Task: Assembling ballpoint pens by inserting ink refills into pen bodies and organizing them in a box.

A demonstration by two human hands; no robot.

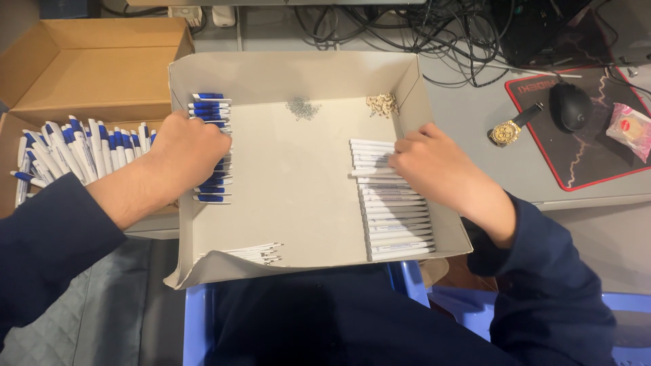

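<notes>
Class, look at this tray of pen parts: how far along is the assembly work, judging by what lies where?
Done: a heap of finished blue-and-white pens fills the brown box at left. In hand: the left hand rests on the blue caps, and the right hand is on the white barrels. Left: a long barrel row, refills, springs and small tan parts lie unused in the tray.

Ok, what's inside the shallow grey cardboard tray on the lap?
Inside the shallow grey cardboard tray: blue-and-white pen parts at the left hand, white pen barrels at the right hand, small metal springs, tan bits, thin refills. Both hands cover some pieces.
</notes>
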